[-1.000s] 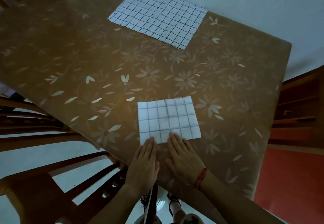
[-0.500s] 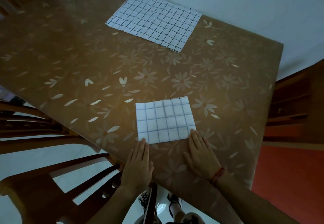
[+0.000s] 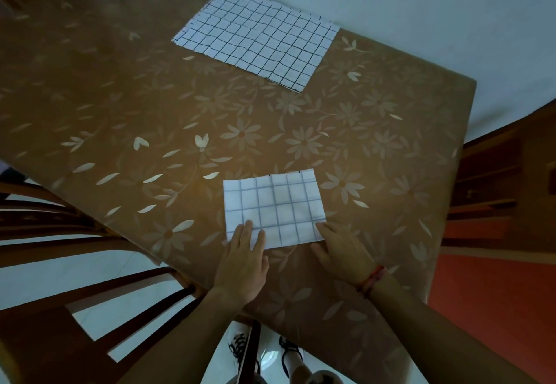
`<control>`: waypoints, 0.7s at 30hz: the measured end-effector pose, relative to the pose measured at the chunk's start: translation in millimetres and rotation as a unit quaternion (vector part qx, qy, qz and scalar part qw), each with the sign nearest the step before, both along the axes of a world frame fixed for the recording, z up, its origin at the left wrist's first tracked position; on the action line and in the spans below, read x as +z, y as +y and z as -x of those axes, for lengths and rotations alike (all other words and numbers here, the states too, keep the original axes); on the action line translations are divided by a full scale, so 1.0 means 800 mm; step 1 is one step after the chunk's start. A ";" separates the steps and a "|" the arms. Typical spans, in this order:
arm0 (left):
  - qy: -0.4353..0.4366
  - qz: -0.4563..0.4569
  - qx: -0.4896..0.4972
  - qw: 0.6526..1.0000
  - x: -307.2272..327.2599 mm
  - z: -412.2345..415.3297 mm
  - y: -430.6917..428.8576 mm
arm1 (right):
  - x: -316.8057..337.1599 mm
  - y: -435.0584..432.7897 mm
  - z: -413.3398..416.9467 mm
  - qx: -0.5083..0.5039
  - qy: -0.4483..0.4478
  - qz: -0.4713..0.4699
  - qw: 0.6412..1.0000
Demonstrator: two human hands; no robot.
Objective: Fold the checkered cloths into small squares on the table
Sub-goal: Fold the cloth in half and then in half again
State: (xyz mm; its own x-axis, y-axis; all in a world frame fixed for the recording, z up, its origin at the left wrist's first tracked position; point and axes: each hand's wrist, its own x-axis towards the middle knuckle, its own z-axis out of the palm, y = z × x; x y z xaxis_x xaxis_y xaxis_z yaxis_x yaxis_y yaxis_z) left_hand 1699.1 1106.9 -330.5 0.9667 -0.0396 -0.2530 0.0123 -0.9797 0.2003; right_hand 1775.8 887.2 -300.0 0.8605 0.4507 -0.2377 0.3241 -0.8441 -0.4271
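Now hands (image 3: 242, 263) (image 3: 343, 251) on cloth's (image 3: 275, 203) near corners

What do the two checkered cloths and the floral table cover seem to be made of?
Near folded cloth: thin matte woven fabric, probably; it lies limp with soft creases. Far cloth: likely the same, with thread ends fraying along its edge. Table cover: smooth plastic or vinyl by its faint sheen over printed flowers, though that is uncertain.
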 end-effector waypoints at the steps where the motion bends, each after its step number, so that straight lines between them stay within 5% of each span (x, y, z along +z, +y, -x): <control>1: -0.001 -0.013 0.001 1.000 -0.003 0.000 -0.001 | 0.003 0.001 -0.003 0.003 0.001 -0.005 1.000; 7: -0.034 -0.029 0.013 0.999 -0.008 -0.001 -0.005 | 0.019 0.010 -0.045 -0.152 0.076 -0.057 0.984; 12: -0.039 0.004 0.020 0.999 -0.015 0.002 -0.002 | 0.020 0.017 -0.083 -0.356 0.223 -0.223 0.879; 14: -0.044 0.013 0.020 0.999 -0.016 0.003 -0.001 | 0.021 0.021 -0.094 -0.374 0.265 -0.280 0.844; 21: -0.060 0.038 0.026 0.997 -0.022 0.007 0.002 | 0.017 0.025 -0.114 -0.404 0.320 -0.287 0.808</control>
State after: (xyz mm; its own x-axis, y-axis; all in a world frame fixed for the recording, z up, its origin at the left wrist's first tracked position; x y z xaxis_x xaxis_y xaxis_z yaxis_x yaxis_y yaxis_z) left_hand 1693.6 1108.4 -347.7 0.9910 -0.0030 -0.1338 0.0345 -0.9601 0.2775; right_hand 1866.7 907.2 -286.1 0.7131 -0.0025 -0.7010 -0.6747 -0.2740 -0.6853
